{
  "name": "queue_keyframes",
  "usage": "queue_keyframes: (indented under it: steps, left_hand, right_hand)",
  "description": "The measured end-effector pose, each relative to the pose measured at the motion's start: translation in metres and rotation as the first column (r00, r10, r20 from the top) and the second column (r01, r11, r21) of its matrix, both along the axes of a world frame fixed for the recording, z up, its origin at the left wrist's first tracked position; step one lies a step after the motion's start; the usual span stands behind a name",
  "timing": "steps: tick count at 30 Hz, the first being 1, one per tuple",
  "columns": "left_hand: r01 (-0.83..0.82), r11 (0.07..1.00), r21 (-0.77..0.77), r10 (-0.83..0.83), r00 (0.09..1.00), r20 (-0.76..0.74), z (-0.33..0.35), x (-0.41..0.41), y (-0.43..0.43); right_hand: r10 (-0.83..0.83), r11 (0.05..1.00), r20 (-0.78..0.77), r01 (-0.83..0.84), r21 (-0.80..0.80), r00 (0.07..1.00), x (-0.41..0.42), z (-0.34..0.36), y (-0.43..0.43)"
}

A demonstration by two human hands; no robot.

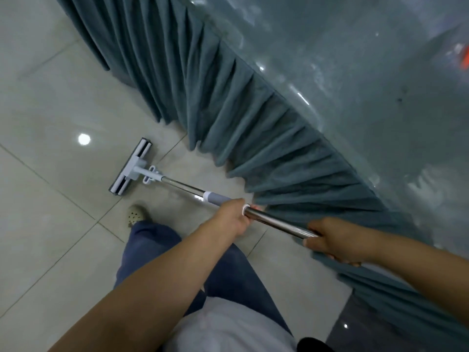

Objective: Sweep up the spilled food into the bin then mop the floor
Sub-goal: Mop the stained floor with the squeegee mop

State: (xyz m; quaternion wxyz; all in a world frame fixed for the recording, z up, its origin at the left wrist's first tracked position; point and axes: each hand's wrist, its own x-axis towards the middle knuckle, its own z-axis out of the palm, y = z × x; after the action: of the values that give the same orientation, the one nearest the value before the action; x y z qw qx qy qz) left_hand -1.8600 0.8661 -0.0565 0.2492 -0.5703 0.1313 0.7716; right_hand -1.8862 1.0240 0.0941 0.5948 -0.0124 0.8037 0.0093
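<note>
Steel mop handle (pixel 276 221) ran through my fists: left grip (pixel 232 218) curled round it by the grey sleeve, right grip (pixel 332 241) clamped higher up. Its sponge head (pixel 130 166) lay flat on the tiled floor (pixel 50 224) at ten o'clock, near the desk's teal skirt (pixel 253 138).

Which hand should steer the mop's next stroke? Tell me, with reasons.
Likely left: the left hand grips the pole lower, nearer the mop head; the right hand holds its top end beside the table skirt.

Mop pole (pixel 279 222) gleaming as polished metal; mop head (pixel 132 168) looking smooth matt plastic; floor tiles (pixel 50 110) shining glossy; skirt (pixel 228 110) showing matt cloth; counter top (pixel 355 72) glinting glossy.
</note>
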Motion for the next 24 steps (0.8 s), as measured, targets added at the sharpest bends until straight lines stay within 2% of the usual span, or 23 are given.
queue_keyframes:
  steps: [3,7,11,17,24]
  left_hand:
    - [-0.015,1.000,0.019,0.015,1.000,-0.015,-0.003,-0.008,-0.030]
    - [-0.005,1.000,-0.003,0.004,1.000,-0.007,-0.012,-0.016,-0.091]
    - [-0.021,0.998,-0.053,0.021,1.000,0.002,-0.029,-0.023,-0.178]
    - [-0.114,0.970,-0.217,0.118,0.993,0.003,-0.067,-0.038,-0.344]
    - [-0.251,0.854,-0.457,0.263,0.964,-0.037,-0.097,-0.042,-0.527]
  right_hand:
    - [0.029,1.000,-0.018,-0.029,-0.001,0.999,-0.012,0.001,-0.033]
    - [-0.039,0.999,0.017,0.039,-0.011,0.999,-0.022,0.001,-0.097]
    - [-0.082,0.996,0.046,0.084,-0.036,0.996,-0.027,-0.028,-0.175]
    - [-0.078,0.985,0.069,0.088,-0.146,0.995,-0.042,-0.083,-0.338]
    - [-0.063,0.963,0.096,0.086,-0.256,0.993,-0.052,-0.128,-0.537]
